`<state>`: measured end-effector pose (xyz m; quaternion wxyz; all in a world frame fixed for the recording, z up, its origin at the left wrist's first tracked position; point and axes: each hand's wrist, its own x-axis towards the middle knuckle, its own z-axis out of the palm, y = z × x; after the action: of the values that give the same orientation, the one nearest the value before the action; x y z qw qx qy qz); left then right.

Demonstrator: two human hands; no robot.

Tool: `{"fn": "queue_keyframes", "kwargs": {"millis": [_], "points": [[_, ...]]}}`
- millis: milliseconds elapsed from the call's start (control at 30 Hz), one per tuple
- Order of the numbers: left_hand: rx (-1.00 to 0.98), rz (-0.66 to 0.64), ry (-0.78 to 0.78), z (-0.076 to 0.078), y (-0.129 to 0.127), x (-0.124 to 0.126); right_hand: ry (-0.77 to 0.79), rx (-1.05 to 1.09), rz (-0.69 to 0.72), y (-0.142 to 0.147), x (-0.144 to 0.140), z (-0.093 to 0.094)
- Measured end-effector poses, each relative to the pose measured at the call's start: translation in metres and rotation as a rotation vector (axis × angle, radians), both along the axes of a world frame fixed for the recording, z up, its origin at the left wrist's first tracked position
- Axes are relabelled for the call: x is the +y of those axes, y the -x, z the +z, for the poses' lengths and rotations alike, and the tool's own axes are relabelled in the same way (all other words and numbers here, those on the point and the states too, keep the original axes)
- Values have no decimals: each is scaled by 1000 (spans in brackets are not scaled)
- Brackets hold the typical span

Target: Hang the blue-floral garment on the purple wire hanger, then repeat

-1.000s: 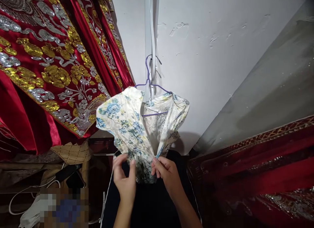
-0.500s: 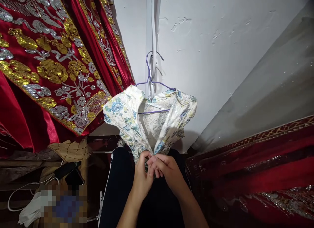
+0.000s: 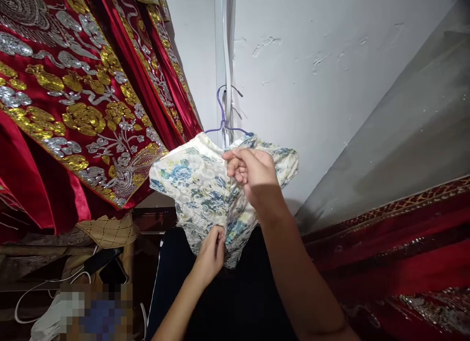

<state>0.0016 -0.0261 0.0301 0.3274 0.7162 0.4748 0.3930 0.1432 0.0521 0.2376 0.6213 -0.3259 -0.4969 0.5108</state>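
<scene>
A white floral top (image 3: 194,189) with blue and green flowers hangs from a purple wire hanger (image 3: 222,116) against the wall. Its zipper seam (image 3: 227,204) runs down the middle, with the two edges together. At the collar, my right hand (image 3: 255,172) is closed in a pinch at the seam's upper end; the zipper pull is hidden behind the fingers. Lower down, my left hand (image 3: 212,248) grips the top's fabric beside the seam. The garment's lower part hangs above my dark trousers (image 3: 176,277).
Red embroidered garments (image 3: 84,115) hang close on the left. More red sequined cloth (image 3: 367,262) lies at the lower right. A phone (image 3: 113,272), white cables and a beige quilted piece (image 3: 108,231) are at lower left. White trunking (image 3: 220,47) runs up the wall (image 3: 293,61).
My right hand has moved up from the waist to the collar, and the gap in the top has closed along the seam. My left hand stays low on the fabric.
</scene>
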Motion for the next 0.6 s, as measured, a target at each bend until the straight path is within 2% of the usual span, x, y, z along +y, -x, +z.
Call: {"fn": "queue_keyframes", "kwargs": {"millis": [67,133,200,267,367,467,533,600], "points": [[98,-91,5,24,13,11,-54,-35,19,2,-4,-1],[126,-143,-47,60,24,22,-81,-92,44,4,-12,-5],[39,-80,-188,103,30,33,-82,-145,52,7,-21,-8],[-85,40,-417,146,30,43,-80,-185,40,10,-29,-7],[-55,77,-623,192,20,56,-114,-217,3,14,-33,-3],[73,80,-722,211,10,62,-145,-228,-40,13,-23,-9],[81,134,-789,213,8,63,-121,-256,-41,13,-11,-21],[-10,231,-833,213,12,65,-63,-298,-51,12,0,-40]]}}
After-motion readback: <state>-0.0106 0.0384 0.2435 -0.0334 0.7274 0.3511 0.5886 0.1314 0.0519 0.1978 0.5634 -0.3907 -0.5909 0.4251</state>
